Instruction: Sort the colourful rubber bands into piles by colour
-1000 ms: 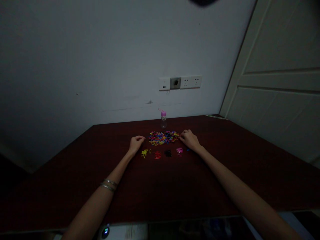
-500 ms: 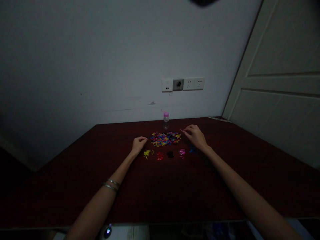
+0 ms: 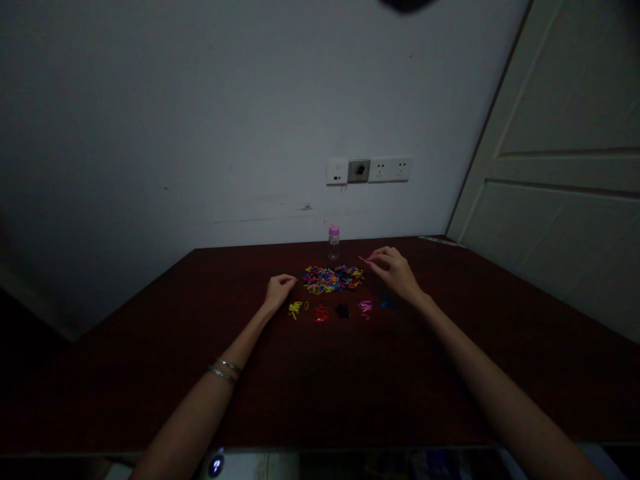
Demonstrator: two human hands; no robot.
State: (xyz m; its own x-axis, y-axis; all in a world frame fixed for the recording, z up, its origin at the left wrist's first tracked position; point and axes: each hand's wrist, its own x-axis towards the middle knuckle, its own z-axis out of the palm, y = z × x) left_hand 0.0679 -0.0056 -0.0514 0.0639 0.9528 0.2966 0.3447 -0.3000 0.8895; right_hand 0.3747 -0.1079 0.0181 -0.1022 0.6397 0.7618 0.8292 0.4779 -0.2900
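A mixed pile of coloured rubber bands lies on the dark red table. My left hand rests at the pile's left edge, thumb and finger pinched together; whatever may be between them is too small to make out. Above the pile's right end, my right hand pinches a pink rubber band. In front of the pile runs a row of small groups: yellow bands, red bands, black bands, pink bands and blue bands, the last partly behind my right wrist.
Behind the pile stands a clear bottle with a pink cap. Wall sockets sit above the table's back edge. A pale panelled door rises on the right. The table ends at a front edge near me.
The view has shifted very slightly. Both hands keep nearly the same place, and the pink rubber band is still in my right hand.
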